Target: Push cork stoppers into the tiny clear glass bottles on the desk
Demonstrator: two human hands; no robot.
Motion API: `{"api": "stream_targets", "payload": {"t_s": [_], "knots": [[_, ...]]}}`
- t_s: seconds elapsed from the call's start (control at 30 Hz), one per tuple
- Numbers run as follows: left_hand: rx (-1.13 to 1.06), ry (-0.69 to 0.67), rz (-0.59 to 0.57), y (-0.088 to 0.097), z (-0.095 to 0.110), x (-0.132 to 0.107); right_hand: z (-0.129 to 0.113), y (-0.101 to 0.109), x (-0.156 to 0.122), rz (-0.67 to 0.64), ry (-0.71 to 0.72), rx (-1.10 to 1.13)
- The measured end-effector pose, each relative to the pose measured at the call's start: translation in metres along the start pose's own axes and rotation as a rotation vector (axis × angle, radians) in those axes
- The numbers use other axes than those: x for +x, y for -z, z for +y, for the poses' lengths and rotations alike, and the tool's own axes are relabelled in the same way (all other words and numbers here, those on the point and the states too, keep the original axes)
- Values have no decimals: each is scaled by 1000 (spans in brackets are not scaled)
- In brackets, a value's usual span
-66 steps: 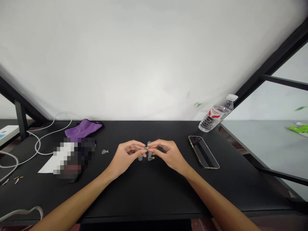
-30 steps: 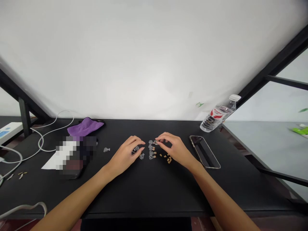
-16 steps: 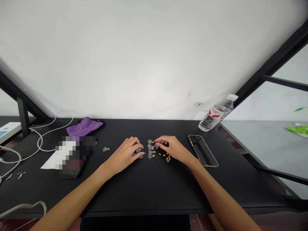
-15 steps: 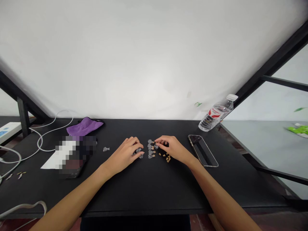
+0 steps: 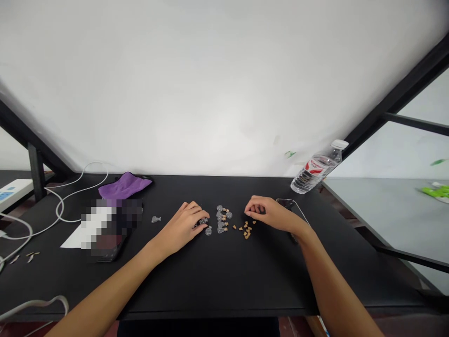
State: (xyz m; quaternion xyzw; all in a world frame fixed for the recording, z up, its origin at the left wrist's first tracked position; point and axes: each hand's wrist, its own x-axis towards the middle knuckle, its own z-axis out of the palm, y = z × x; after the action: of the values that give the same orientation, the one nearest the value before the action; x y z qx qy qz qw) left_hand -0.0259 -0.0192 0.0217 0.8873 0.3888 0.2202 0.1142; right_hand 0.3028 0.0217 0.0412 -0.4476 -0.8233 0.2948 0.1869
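Note:
My left hand [image 5: 187, 222] rests on the black table, fingers curled over several small clear glass bottles [image 5: 203, 220]. One more small bottle [image 5: 208, 230] lies just beyond its thumb. To its right, several corked glass bottles [image 5: 221, 224] lie in a column, and a round bottle [image 5: 229, 215] sits at their right side. My right hand [image 5: 261, 208] hovers right of that column, its fingers curled in and nothing visible in them. Below it are loose small corks [image 5: 247, 229]. A lone glass bottle [image 5: 156, 219] lies left of my left hand.
A smartphone [image 5: 298, 208] lies partly under my right forearm. At the back right stands a water bottle [image 5: 315, 168]. A purple cloth pouch [image 5: 125, 186], white cables [image 5: 59, 201] and a blurred dark object with white paper [image 5: 73, 236] are on the left.
My right hand has moved right, away from the corked bottles, leaving the round bottle beside them. My left hand stays nearly in place; a bottle near its thumb shows more clearly.

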Motion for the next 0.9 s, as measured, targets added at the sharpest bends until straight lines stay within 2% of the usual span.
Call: {"api": "stream_targets", "payload": {"t_s": [0.13, 0.43, 0.6, 0.9], "knots": [[-65, 20, 108, 0, 3, -1, -1, 0, -3, -110, -3, -2], [-324, 14, 308, -3, 8, 1, -3, -9, -1, -107, -16, 6], [-337, 23, 359, -2, 9, 3, -3, -9, -2, -108, -66, 50], [-304, 91, 407, 2, 13, 3, -7, -4, -6, -175, -30, -6]]}}
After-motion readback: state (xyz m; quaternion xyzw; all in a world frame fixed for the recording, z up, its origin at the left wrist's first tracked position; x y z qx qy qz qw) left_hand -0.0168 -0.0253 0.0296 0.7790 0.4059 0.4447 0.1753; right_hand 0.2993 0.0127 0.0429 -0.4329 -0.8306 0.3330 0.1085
